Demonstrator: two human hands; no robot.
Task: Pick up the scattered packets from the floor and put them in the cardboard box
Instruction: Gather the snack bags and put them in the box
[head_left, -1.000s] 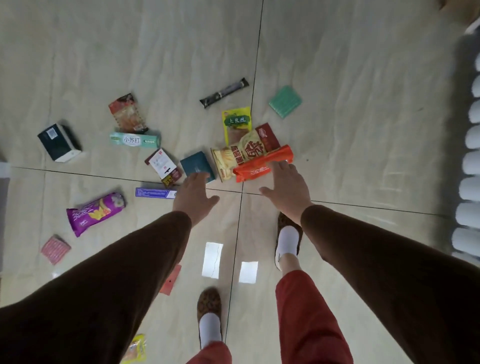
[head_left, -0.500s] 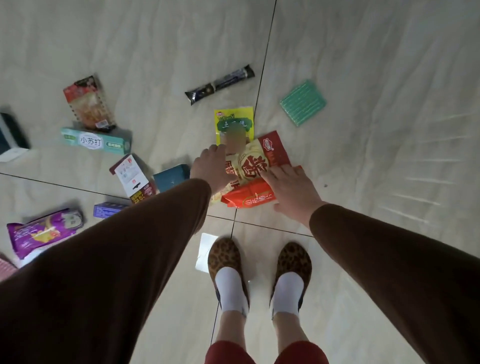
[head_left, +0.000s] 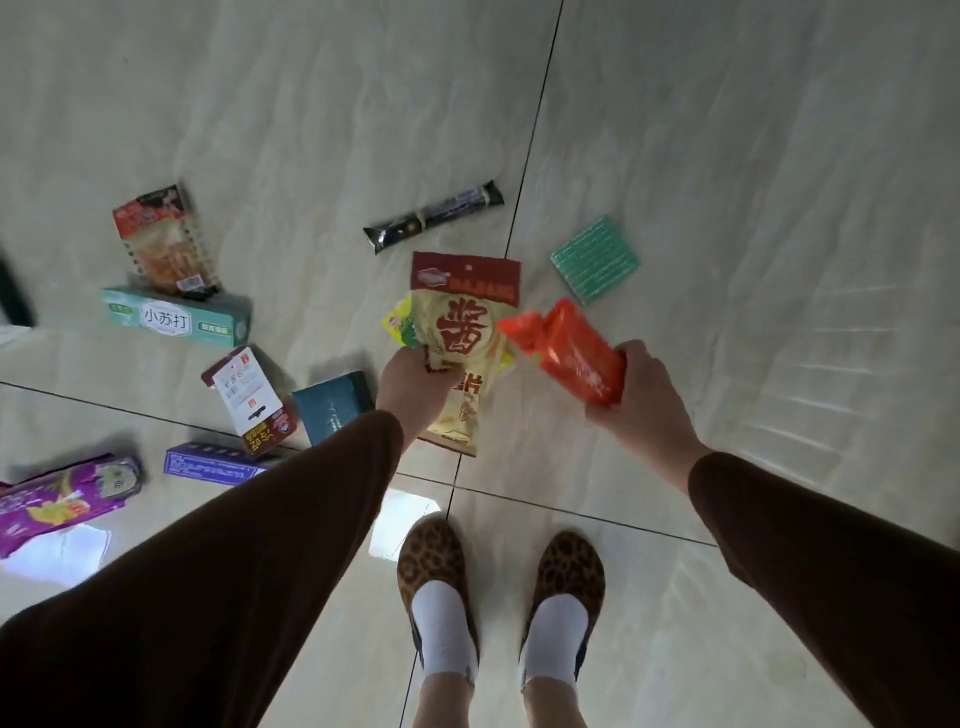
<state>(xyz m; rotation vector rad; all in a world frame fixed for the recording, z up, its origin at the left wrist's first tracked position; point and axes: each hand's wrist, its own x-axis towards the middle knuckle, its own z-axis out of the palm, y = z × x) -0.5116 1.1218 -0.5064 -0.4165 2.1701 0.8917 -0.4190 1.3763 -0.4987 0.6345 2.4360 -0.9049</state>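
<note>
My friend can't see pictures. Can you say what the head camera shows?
A person's left hand holds a yellow and red snack bag, and the right hand holds an orange packet. More packets lie on the tiled floor.

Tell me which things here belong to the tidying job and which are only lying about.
Belong to the job:
- yellow-and-red snack packet, held by left hand
- orange plastic packet, held by right hand
- long black wrapper
- green square packet
- purple foil packet

Not part of it:
- leopard-print slippers
- tiled floor
</note>
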